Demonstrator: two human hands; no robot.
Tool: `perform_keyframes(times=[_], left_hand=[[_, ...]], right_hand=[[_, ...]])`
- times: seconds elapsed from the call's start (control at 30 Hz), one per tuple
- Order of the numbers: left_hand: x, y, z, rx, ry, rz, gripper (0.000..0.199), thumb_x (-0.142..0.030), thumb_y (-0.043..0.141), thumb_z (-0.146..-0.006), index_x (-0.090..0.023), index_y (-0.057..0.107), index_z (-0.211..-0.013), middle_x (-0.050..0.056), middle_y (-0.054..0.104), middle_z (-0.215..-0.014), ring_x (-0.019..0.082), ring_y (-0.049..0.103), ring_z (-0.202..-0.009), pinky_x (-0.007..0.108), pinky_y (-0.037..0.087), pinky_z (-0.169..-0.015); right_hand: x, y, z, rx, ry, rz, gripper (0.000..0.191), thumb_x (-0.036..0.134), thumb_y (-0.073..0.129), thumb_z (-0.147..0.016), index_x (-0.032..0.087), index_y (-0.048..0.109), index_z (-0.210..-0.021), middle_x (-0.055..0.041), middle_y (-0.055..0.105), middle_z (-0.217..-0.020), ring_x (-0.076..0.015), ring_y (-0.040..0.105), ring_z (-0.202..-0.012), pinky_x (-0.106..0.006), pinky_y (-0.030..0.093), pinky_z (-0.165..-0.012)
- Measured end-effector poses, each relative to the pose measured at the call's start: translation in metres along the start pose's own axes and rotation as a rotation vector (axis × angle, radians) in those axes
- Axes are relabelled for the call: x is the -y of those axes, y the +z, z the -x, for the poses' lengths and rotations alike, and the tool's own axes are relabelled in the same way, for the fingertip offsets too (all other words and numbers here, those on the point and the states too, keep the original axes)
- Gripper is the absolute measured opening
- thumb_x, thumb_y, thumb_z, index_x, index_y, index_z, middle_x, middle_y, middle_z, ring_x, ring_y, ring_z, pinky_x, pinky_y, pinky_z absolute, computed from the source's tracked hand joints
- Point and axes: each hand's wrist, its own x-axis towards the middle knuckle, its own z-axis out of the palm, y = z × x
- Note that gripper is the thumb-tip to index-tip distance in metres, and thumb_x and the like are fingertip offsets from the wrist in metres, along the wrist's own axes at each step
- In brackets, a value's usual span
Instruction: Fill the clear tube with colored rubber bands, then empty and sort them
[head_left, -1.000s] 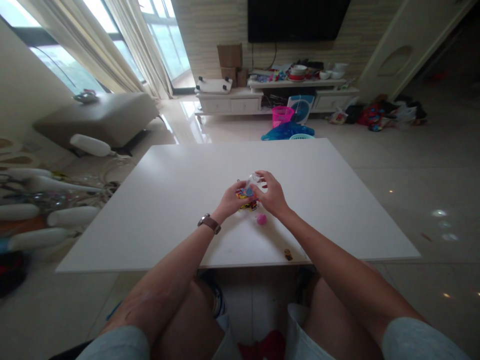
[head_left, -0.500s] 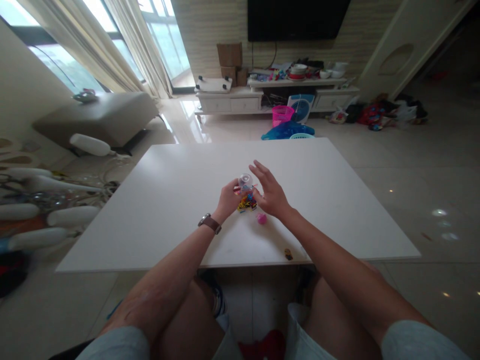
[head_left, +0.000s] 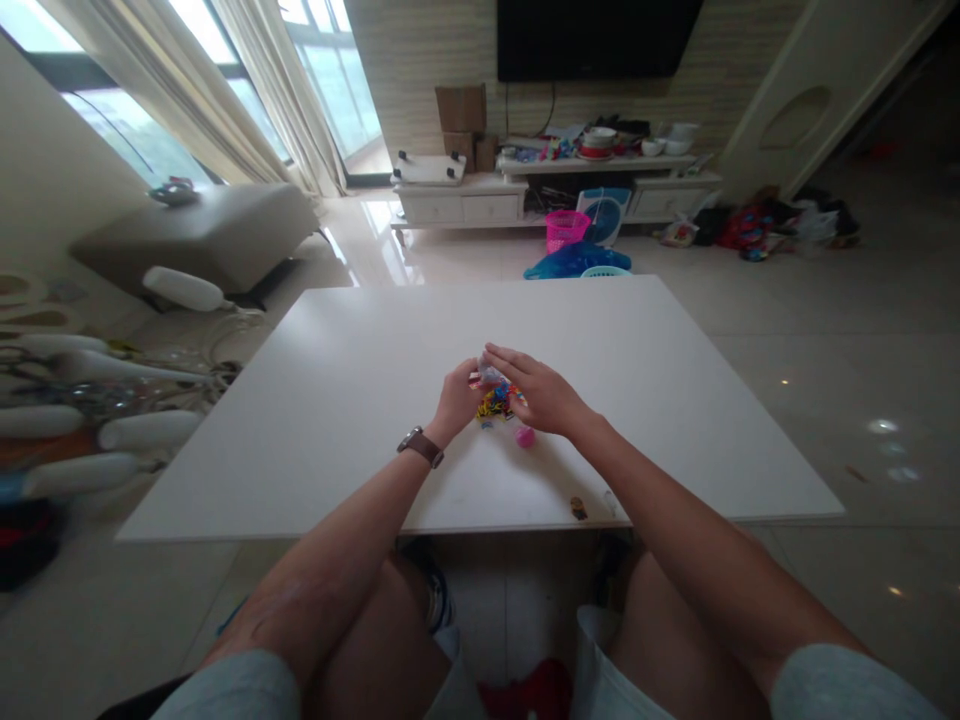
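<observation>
Desk [head_left: 360, 400] in front of me, white and broad, with the work close to its near edge, around the middle. Left hand [head_left: 456, 402] comes in from the left and has its fingers and thumb partly closed on a small clear container [head_left: 488, 370], holding it just above a heap of small colourful pieces [head_left: 493, 404] — yellow, red and blue among them. Right hand [head_left: 546, 396] is mostly open, fingers straight and side by side, their tips over the top of the container; the palm hides part of it, so I cannot tell whether they press on it or only cover it. Thumb of the same hand is low, beside the heap.

Pink ball [head_left: 524, 436] sits on the desk just nearer to me than the heap, below my right hand. Small yellow and dark figure [head_left: 577, 508] lies near the front edge, with a small clear item [head_left: 610, 501] to its right, too faint to name. Brown-strapped watch [head_left: 421, 447] on my left wrist.

Beyond the desk, on the floor: a bright pink basket [head_left: 566, 229] and a blue bag-like bundle [head_left: 576, 261] — low white cabinet [head_left: 456, 208] behind them.
</observation>
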Motion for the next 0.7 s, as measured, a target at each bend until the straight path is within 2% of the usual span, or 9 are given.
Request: perform_keyframes(times=[0.1,0.23,0.3,0.43,0.53,0.7], left_hand=[[-0.004,-0.001,0.001,0.0,0.039,-0.023,0.022,-0.021,0.076,-0.079,-0.021,0.073,-0.1,0.004,0.071,-0.103,0.02,0.065,-0.099,0.035,0.057,-0.093],[-0.01,-0.001,0.003,-0.008,0.063,-0.051,0.021,-0.019,0.076,-0.078,-0.022,0.073,-0.098,0.004,0.07,-0.102,0.019,0.064,-0.098,0.034,0.056,-0.094],[-0.011,-0.001,0.003,-0.009,0.062,-0.053,0.022,-0.019,0.077,-0.077,-0.022,0.074,-0.098,0.005,0.071,-0.104,0.02,0.065,-0.099,0.034,0.056,-0.094],[-0.005,-0.002,-0.002,-0.11,-0.05,0.023,0.026,-0.024,0.08,-0.076,-0.019,0.073,-0.101,0.006,0.074,-0.101,0.021,0.068,-0.097,0.037,0.056,-0.095],[0.004,-0.006,-0.007,-0.186,-0.142,0.08,0.03,-0.026,0.081,-0.074,-0.017,0.072,-0.101,0.007,0.076,-0.097,0.021,0.07,-0.092,0.038,0.055,-0.095],[0.012,-0.011,-0.01,-0.162,-0.167,0.176,0.042,-0.027,0.079,-0.076,-0.016,0.068,-0.116,0.01,0.076,-0.109,0.021,0.07,-0.1,0.037,0.053,-0.097]], right_hand=[[0.002,0.0,0.0,-0.046,0.019,0.023,0.089,0.002,0.051,-0.082,0.028,0.03,-0.164,-0.005,0.035,-0.169,-0.0272,0.038,-0.153,-0.051,0.047,-0.118],[0.001,0.0,0.001,0.049,0.003,-0.009,0.091,0.001,0.05,-0.081,0.03,0.029,-0.164,-0.0033,0.035,-0.169,-0.0265,0.048,-0.147,-0.048,0.052,-0.114],[0.0,-0.001,0.001,0.01,0.014,-0.016,0.092,0.001,0.049,-0.082,0.03,0.026,-0.165,-0.0029,0.034,-0.169,-0.0262,0.046,-0.148,-0.048,0.051,-0.115],[0.0,-0.003,0.001,-0.107,0.035,-0.018,0.094,0.001,0.05,-0.083,0.033,0.02,-0.166,-0.0005,0.028,-0.172,-0.0259,0.04,-0.153,-0.051,0.046,-0.12],[-0.001,-0.003,0.001,-0.114,0.059,-0.003,0.094,0.0,0.051,-0.081,0.034,0.024,-0.165,-0.0008,0.031,-0.171,-0.0272,0.043,-0.15,-0.053,0.048,-0.118],[-0.003,-0.001,0.002,-0.074,0.096,0.015,0.09,0.0,0.053,-0.08,0.033,0.033,-0.162,-0.0026,0.036,-0.169,-0.029,0.048,-0.146,-0.054,0.052,-0.113]])
